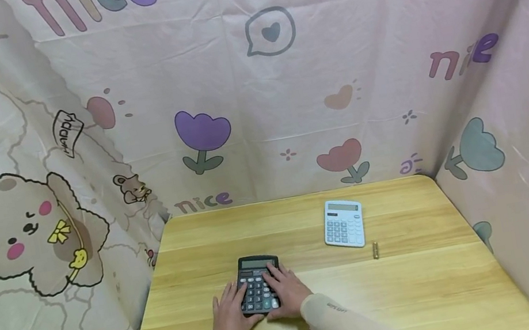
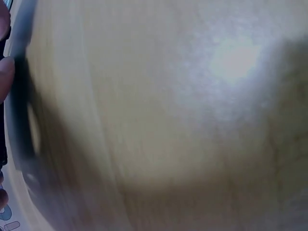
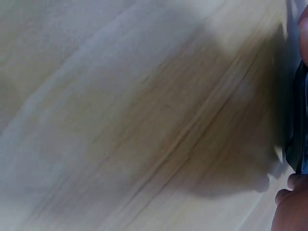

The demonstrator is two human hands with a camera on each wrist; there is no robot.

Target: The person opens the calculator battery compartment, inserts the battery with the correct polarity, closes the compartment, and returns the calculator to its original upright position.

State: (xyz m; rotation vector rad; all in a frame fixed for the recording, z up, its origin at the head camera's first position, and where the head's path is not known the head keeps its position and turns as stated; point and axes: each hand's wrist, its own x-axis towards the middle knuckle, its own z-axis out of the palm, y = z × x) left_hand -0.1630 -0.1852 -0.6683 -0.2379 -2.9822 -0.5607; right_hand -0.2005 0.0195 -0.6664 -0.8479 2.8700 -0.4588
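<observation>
A black calculator (image 1: 254, 289) with a grey screen at its far end is in the middle front of the table in the head view. My left hand (image 1: 231, 317) grips its left side, the thumb along the near edge. On the opposite side my right hand (image 1: 288, 294) holds it, fingers over the right edge and thumb at the near corner. The right wrist view catches the calculator's dark side (image 3: 299, 120) at the frame border, with fingertips by it. In the left wrist view only a sliver of fingers and a dark edge shows. The calculator's underside is hidden.
Farther back to the right lies a light blue calculator (image 1: 344, 224). A small gold-coloured cylinder, seemingly a battery (image 1: 375, 250), lies just in front of it. Patterned curtains (image 1: 251, 85) hang behind and along both sides of the wooden table (image 1: 420, 279).
</observation>
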